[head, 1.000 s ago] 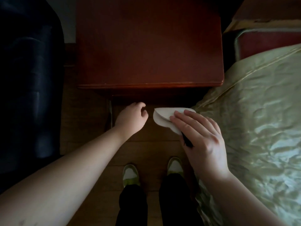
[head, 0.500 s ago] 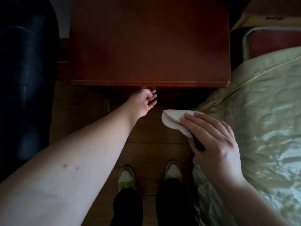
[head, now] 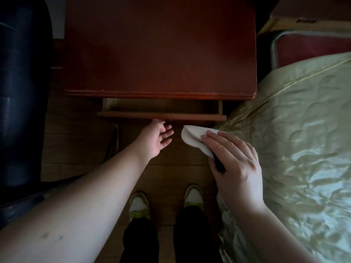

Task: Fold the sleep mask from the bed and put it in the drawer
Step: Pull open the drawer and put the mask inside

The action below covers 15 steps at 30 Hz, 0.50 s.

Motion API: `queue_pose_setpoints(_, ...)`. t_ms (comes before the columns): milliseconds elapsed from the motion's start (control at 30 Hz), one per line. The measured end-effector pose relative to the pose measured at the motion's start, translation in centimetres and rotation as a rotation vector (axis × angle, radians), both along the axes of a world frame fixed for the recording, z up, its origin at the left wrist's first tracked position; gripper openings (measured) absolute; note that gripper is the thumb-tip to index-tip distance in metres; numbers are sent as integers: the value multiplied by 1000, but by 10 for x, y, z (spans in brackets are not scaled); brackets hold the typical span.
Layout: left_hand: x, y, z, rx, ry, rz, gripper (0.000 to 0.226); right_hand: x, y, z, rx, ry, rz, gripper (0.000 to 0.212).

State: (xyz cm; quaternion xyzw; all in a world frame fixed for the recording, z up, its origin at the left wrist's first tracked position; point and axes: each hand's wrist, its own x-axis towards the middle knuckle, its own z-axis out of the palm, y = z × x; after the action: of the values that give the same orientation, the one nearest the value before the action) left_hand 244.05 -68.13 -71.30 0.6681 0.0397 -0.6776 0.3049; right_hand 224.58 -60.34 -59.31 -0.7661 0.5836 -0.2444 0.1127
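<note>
Beside the bed [head: 294, 139], the left hand [head: 157, 137], fingers [head: 167, 132] apart, is opening the drawer [head: 161, 117], which wants pulling wider for the folded sleep mask [head: 193, 138] clamped in the right hand [head: 235, 162].

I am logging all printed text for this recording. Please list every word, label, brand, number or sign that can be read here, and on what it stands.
None: no readable text shows on the nightstand, drawer, folded sleep mask, bed cover or shoes.
</note>
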Motion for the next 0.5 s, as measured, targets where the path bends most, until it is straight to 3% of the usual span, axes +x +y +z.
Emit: queue_pose_setpoints(500,-3,46,6,122,-24,-70,20,9,-59,-48,156,-23,-9,44)
